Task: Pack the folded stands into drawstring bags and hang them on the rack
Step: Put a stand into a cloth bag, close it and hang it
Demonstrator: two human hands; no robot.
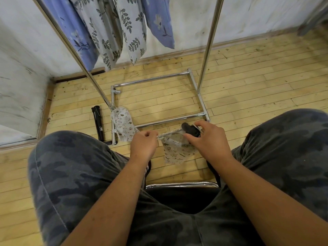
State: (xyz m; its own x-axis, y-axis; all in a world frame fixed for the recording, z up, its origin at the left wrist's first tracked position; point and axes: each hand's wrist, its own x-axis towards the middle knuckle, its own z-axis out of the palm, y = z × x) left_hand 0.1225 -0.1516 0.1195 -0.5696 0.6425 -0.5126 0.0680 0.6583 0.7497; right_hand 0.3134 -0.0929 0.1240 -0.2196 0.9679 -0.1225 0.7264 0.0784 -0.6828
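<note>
I hold a small grey printed drawstring bag between my knees, above the floor. My left hand is closed on the bag's drawstring at its left corner. My right hand grips the bag's mouth and the cord, with the black end of a folded stand sticking out of the opening. A second printed bag lies on the floor against the rack's base. Another black folded stand lies on the floor to the left. The chrome rack rises ahead with several filled bags hanging from the top.
The rack's chrome base frame sits on the wooden floor in front of me. Hanging blue and leaf-print bags fill the upper left. A white wall runs behind and to the left. My camouflage-trousered knees flank the hands; a chrome chair edge shows below.
</note>
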